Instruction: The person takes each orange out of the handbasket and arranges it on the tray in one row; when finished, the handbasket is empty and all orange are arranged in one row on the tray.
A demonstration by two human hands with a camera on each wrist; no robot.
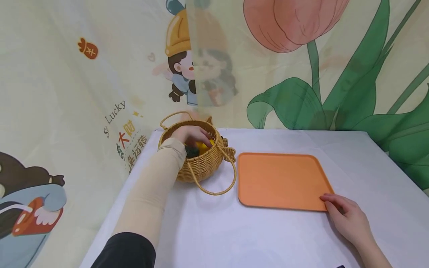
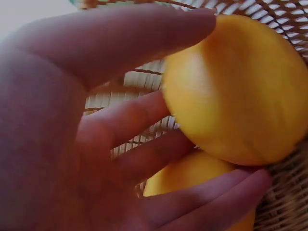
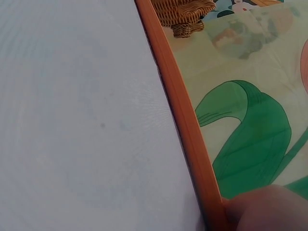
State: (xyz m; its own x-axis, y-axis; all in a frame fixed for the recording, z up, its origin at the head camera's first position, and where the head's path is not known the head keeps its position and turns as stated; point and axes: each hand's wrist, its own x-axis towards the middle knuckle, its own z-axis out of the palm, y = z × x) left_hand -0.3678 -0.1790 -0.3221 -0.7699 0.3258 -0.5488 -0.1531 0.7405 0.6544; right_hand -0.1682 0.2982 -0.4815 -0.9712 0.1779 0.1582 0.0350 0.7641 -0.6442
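A person's left hand (image 1: 191, 134) reaches into a wicker basket (image 1: 202, 169) on a white-covered counter (image 1: 214, 230), its grip wide — thumb and fingers spread around a round yellow item (image 2: 240, 91) that lies within the basket. Whether the hand bears any of its weight cannot be told. A second yellow item (image 2: 190, 171) sits against the first, partly hidden by the fingers, and a dark green item (image 1: 192, 152) shows near the basket's rim. At right, the right hand (image 1: 350, 219) pinches an orange tray (image 1: 279, 180) by its edge close to the near right corner, its grip narrow. The tray lies flat just beside the basket, whose near handle (image 1: 218, 193) droops toward it. Behind the counter hangs a printed cloth (image 1: 228, 115) — tulip, leaves and cartoon figures.
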